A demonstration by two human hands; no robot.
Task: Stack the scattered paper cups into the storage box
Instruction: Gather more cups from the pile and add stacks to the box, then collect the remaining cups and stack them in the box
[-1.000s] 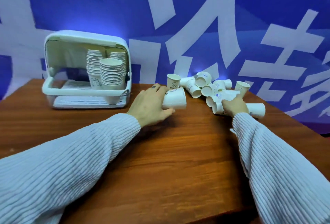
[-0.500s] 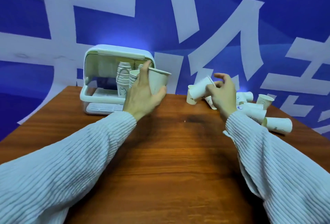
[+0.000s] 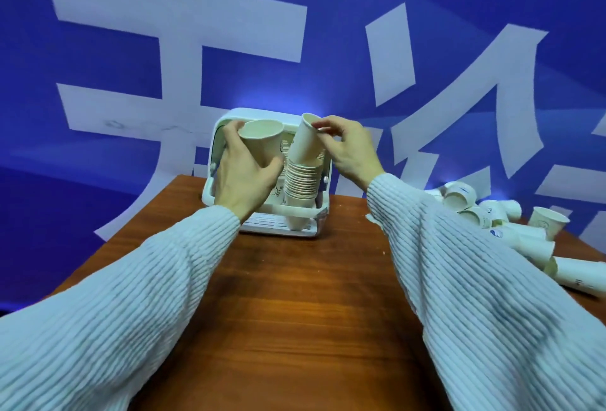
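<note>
The white storage box (image 3: 295, 212) stands open at the table's far edge, with a tall stack of paper cups (image 3: 301, 185) inside. My left hand (image 3: 244, 172) grips an upright paper cup (image 3: 262, 142) in front of the box's left half. My right hand (image 3: 349, 148) pinches the rim of a second, tilted paper cup (image 3: 305, 143), whose base sits in the top of the stack. Both hands are over the box opening. Part of the box interior is hidden behind them.
Several loose paper cups (image 3: 511, 230) lie scattered on the right side of the wooden table (image 3: 295, 296). A blue wall with large white characters rises just behind the table.
Both hands carried their cups left to the box. The right hand's cup went from beside the scattered pile onto the top of the stack; the view turned left with them.
</note>
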